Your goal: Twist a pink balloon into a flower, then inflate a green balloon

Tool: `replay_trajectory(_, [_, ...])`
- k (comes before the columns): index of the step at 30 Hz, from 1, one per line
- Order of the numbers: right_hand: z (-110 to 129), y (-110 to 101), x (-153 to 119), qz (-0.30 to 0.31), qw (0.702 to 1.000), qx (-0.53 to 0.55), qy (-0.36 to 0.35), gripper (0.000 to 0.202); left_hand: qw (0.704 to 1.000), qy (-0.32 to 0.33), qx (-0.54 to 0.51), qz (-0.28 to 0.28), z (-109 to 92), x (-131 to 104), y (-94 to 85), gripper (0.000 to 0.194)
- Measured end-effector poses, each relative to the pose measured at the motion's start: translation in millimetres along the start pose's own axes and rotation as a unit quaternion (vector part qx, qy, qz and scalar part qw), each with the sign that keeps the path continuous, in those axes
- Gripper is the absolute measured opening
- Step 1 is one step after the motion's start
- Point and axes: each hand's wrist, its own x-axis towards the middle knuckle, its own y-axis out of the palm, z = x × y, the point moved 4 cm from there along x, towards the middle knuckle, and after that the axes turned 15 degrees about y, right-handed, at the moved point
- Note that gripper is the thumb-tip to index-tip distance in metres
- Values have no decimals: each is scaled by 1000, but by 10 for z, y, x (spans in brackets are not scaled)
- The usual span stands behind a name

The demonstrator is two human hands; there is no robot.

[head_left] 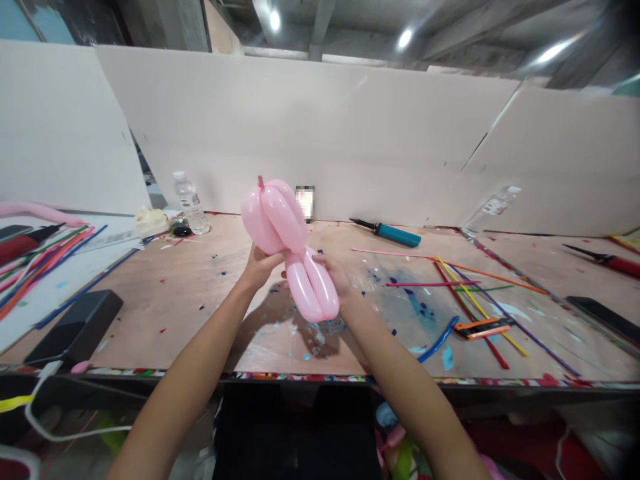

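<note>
A pink twisted balloon is held up above the middle of the table. Fat round loops form its upper part, with a small knotted tip on top; two longer loops hang side by side below the twist. My left hand grips it from the left, just under the upper loops, with the thumb across the narrow middle. On the other side my right hand wraps round the right lower loop near the twist. Some fingers of both hands are hidden behind the balloon.
A teal hand pump lies at the back. To the right are uninflated balloons and an orange cutter knife. Bottles stand near the white partition. A black box sits at the front left.
</note>
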Motion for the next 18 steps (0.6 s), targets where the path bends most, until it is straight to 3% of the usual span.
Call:
replay_trajectory(4, [23, -46, 15, 16, 999, 40, -6, 41, 996, 25, 51, 71, -24, -6, -1, 29])
replay_trajectory(8, [3, -86, 30, 25, 999, 30, -12, 40, 999, 4, -18, 30, -4, 23, 0, 33])
replay_trajectory(13, [-113, -93, 14, 53, 996, -1, 67, 42, 983, -65, -171, 12, 60, 41, -46, 63])
replay_trajectory(18, [-148, -40, -15, 92, 993, -8, 78, 46, 957, -102, -268, 44, -8, 15, -46, 97])
